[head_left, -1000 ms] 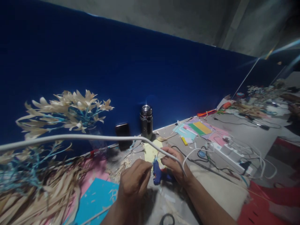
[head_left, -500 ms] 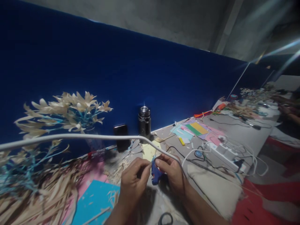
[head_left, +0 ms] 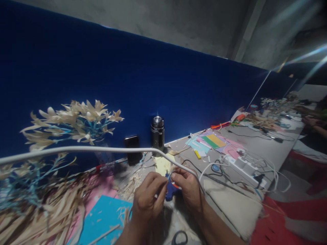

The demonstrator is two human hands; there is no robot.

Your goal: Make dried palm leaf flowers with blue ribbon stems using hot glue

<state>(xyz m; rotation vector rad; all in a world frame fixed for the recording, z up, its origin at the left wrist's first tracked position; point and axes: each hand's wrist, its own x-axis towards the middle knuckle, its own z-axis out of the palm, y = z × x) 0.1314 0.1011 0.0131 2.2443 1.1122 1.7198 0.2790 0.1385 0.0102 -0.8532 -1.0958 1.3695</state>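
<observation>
A small blue glue gun (head_left: 171, 194) with an orange-red part is between my hands, nozzle pointing away from me. My left hand (head_left: 150, 192) is closed in a pinch beside the nozzle; whatever its fingertips hold is too small to name. On the other side, my right hand (head_left: 188, 187) is also closed, thumb against fingers near the nozzle, at a thin pale piece I cannot make out. Whether the right fingers also touch the glue gun is hidden. Black scissor handles (head_left: 180, 237) lie on the table just below my hands. Yellow paper (head_left: 163, 165) lies beyond them.
A white cable (head_left: 102, 149) crosses in front of the view. Beige flowers (head_left: 79, 119), a phone (head_left: 133, 149) and a flask (head_left: 157, 134) stand by the blue partition. Dried strips (head_left: 46, 217) and blue sheet (head_left: 104, 219) lie left; a power strip (head_left: 247, 170) lies right.
My left hand has shifted slightly right and down. The right fingertips have moved slightly, showing more of the glue gun's orange-red part. The glue gun is nearly where it was.
</observation>
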